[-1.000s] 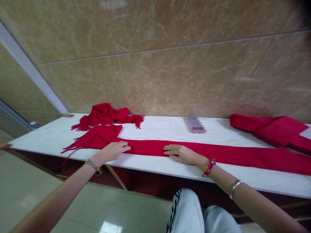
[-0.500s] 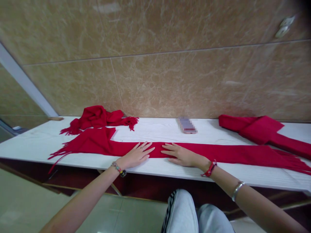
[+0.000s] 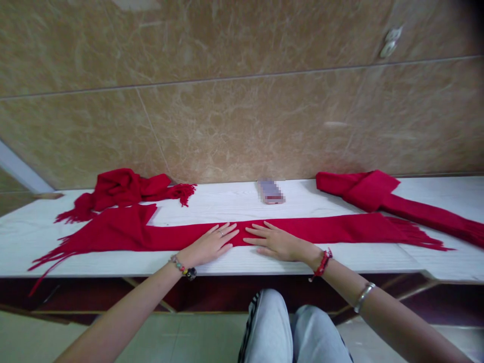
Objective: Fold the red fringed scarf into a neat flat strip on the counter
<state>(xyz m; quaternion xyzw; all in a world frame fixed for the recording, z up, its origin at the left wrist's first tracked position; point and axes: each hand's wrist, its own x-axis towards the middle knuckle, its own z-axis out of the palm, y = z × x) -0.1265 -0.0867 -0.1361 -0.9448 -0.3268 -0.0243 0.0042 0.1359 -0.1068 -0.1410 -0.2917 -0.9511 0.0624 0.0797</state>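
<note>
A long red scarf (image 3: 336,229) lies in a flat narrow strip along the front of the white tabletop (image 3: 234,263). Its right part is smooth and ends in fringe; the left end is spread wider, with a raised fold and strands hanging over the front edge. My left hand (image 3: 207,245) rests on the middle of the strip, fingers stretched out. Close beside it, my right hand (image 3: 278,242) lies flat on the same scarf, fingers spread. Neither hand grips the cloth.
A crumpled red scarf (image 3: 121,189) lies at the back left, touching or nearly touching the strip. Another folded red scarf (image 3: 372,191) is at the back right. A phone (image 3: 271,191) sits near the tiled wall (image 3: 242,126). Shelves (image 3: 219,295) are below the tabletop.
The view has turned somewhat to the right, so the wall, scarves and phone appear shifted left. Both hands stay on the scarf; they sit very slightly closer together.
</note>
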